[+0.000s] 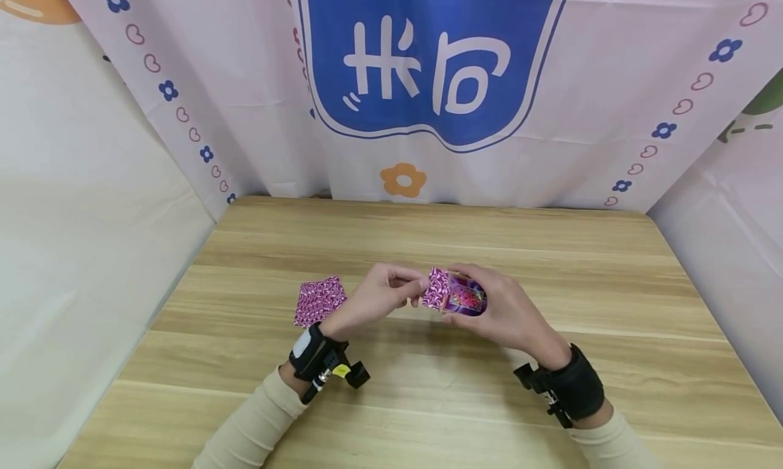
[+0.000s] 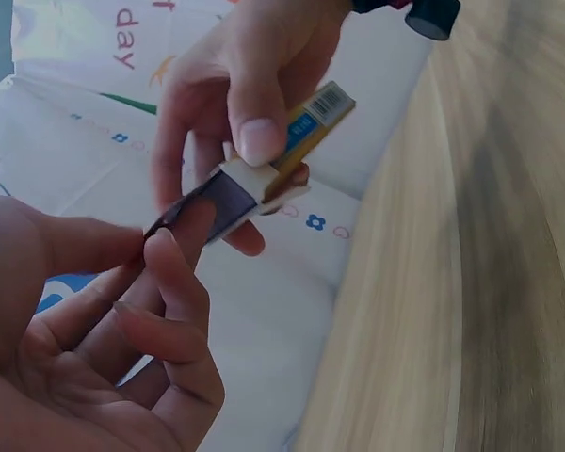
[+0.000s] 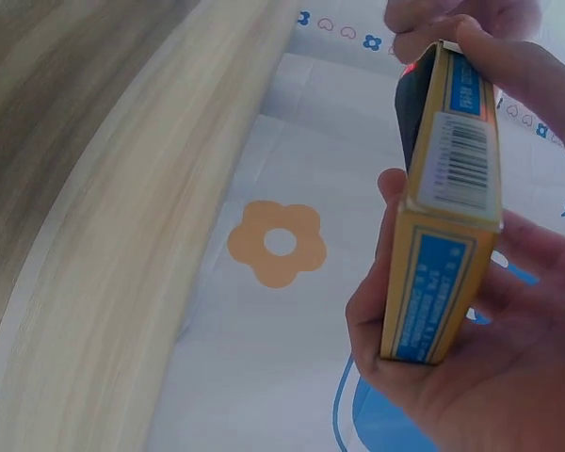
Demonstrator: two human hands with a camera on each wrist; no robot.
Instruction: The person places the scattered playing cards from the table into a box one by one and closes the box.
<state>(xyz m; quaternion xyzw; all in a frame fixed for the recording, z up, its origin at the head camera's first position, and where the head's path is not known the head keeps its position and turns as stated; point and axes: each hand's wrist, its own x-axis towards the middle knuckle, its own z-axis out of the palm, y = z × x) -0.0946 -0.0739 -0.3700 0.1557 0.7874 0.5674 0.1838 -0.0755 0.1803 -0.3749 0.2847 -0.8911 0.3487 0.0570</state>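
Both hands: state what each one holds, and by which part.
The right hand grips the small box by its sides; the left hand pinches the patterned card at its outer edge.

Just left of the box (image 3: 435, 292), the left hand (image 1: 387, 292) pinches with thumb and fingertips. The right hand (image 1: 508, 309) grips the box's right side.

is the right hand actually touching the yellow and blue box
Touching. The right wrist view shows it: the right hand grips the yellow and blue box, skin meeting its lower end with no gap.
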